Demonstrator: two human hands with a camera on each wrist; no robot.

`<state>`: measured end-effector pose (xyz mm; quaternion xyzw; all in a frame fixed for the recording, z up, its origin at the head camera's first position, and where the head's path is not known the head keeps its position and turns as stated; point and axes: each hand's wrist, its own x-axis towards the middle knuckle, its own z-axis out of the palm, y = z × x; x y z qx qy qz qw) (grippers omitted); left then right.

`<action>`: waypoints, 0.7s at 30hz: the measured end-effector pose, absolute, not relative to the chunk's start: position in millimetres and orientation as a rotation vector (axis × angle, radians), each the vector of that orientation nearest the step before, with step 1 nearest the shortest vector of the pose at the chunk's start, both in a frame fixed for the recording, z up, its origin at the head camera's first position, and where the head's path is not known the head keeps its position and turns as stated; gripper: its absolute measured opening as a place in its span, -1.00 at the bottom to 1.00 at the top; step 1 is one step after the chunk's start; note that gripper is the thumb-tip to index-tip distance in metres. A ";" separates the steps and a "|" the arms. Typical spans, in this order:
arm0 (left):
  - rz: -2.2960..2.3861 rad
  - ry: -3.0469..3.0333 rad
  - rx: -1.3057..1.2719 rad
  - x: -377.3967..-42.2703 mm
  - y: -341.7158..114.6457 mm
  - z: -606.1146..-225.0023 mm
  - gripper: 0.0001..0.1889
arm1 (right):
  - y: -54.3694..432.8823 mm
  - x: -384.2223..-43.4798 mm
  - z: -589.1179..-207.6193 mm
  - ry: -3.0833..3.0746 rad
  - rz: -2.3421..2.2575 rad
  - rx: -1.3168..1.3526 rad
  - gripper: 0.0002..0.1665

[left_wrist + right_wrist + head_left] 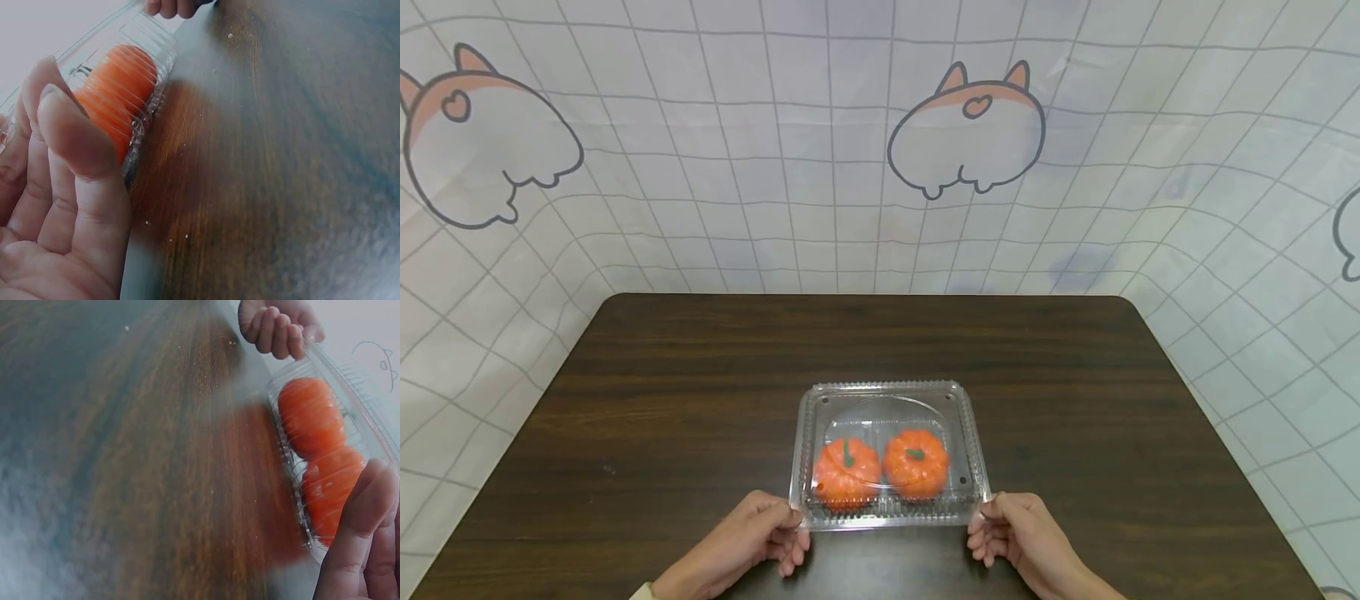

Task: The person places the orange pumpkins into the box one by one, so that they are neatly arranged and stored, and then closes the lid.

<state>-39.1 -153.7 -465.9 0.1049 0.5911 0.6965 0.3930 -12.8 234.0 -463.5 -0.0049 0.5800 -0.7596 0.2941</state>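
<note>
A clear plastic clamshell container (891,412), its lid lying over it, sits near the front of the table. Inside, side by side, are two small orange pumpkins with green stems, a left pumpkin (847,483) and a right pumpkin (916,471). My left hand (763,533) pinches the container's front left corner at the rim between thumb and fingers. At the front right corner, my right hand (1018,533) pinches the rim likewise. Both wrist views show the orange pumpkins (128,75) through the ribbed side wall. Whether the lid's edge is fully pressed down I cannot tell.
Dark wood-grain table (700,375) surrounds the container on all sides. Behind it and along both sides hangs a white grid-patterned cloth (820,167) with cartoon animal drawings.
</note>
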 end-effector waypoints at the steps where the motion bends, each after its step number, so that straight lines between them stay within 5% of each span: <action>1: 1.770 1.501 0.266 -39.1 -153.2 -465.9 -0.67 | 234.1 -12.6 -463.6 1.552 -2.021 -0.008 -0.54; 21: 1.750 1.486 0.223 -39.3 -152.7 -465.1 -0.66 | 236.3 -13.7 -464.4 1.495 -2.000 -0.019 -0.51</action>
